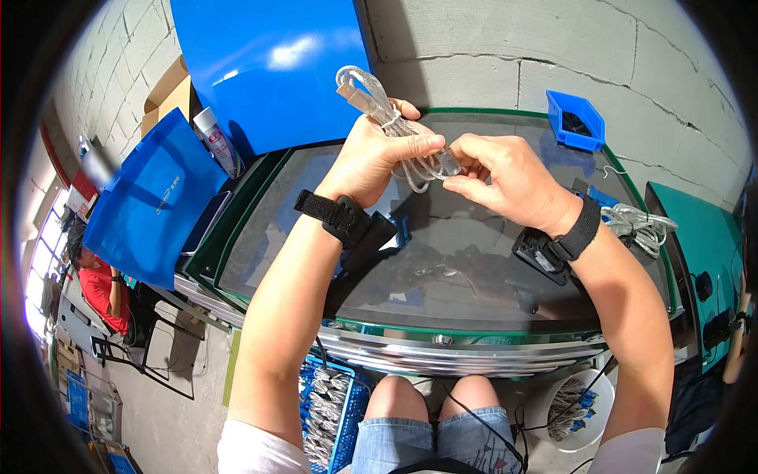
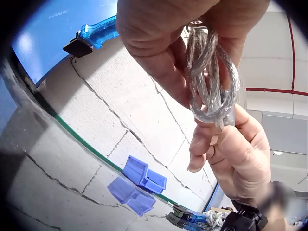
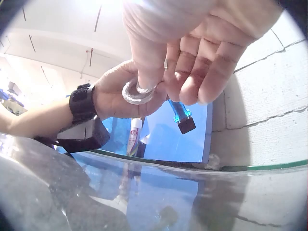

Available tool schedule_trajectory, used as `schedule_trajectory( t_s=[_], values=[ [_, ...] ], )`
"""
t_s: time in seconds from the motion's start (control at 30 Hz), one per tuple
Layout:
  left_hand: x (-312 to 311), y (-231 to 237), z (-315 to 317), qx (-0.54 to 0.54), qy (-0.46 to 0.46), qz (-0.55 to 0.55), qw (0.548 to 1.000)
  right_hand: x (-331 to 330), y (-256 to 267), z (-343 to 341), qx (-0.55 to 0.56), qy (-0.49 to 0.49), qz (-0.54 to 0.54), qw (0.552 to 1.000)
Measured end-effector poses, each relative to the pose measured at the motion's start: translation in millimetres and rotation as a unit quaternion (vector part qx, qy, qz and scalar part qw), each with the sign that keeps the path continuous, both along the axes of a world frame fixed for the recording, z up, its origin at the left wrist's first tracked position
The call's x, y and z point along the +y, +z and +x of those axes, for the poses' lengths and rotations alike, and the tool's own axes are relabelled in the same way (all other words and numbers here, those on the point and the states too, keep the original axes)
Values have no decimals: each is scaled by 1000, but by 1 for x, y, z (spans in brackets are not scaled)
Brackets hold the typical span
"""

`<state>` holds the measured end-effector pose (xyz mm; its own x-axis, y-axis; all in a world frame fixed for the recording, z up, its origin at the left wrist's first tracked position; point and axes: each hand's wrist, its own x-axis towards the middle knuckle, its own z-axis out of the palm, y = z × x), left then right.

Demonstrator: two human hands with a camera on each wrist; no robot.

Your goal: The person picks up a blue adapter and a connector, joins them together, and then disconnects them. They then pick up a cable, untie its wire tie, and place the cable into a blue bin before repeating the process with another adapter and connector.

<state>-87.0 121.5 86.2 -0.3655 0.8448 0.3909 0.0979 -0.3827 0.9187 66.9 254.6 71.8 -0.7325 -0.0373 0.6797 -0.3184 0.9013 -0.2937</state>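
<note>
White sleeves (image 1: 259,450) and bare forearms frame the near edge, leading out to two hands raised above the table, with a coiled cable (image 1: 399,129) between them. Its long axis slants from the plug end (image 1: 357,96), beyond the left hand's knuckles and farther from the body, down toward the right hand's fingertips. The left hand (image 1: 369,158) is the nearer, wrapped about the bundle with its thumb laid across; the right hand (image 1: 509,178) meets the other end, thumb and forefinger brought close together in a pinch there, though whether a clear plug or a loop sits in that pinch is hard to make out. Beneath both hands spreads a glossy, dark glass tabletop (image 1: 474,225) rimmed in green. A second coil of cable (image 1: 641,225) lies beside the right wrist, and a blue bin (image 1: 582,141) stands beyond the right hand. A blue panel (image 1: 272,71) rises past the left hand, with a spray can (image 1: 219,144) to that hand's left; a block wall (image 1: 466,75) backs everything ahead.
</note>
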Motion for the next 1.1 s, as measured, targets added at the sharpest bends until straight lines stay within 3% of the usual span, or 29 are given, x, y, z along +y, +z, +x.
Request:
schedule_trajectory(
  t_s=[0.3, 0.43, 0.63, 0.77, 0.83, 0.93, 1.03, 1.1],
  values=[
    [2, -1, -2, 29, 40, 6, 999, 9, -3, 1, -15, 18, 19, 1000],
    [-1, 2, 10, 21, 54, 104, 993, 15, -3, 2, -35, 19, 2, 999],
    [-96, 15, 67, 147, 191, 142, 960, 24, -5, 0, -52, 20, -16, 998],
    [-183, -47, 82, 114, 310, 134, 934, 26, -9, 0, -118, -6, -31, 992],
    [-227, -90, 79, 125, 366, 48, 921, 27, -13, -1, -117, 7, -34, 993],
    [-294, -185, 70, 14, 453, -63, 889, 14, -5, 3, -149, -24, -55, 987],
    [-362, -285, 61, -119, 490, -217, 836, 6, -1, 3, -165, -13, -85, 983],
    [-401, -340, 65, -207, 540, -286, 764, 0, 1, 1, -205, -80, -104, 970]
  ],
)
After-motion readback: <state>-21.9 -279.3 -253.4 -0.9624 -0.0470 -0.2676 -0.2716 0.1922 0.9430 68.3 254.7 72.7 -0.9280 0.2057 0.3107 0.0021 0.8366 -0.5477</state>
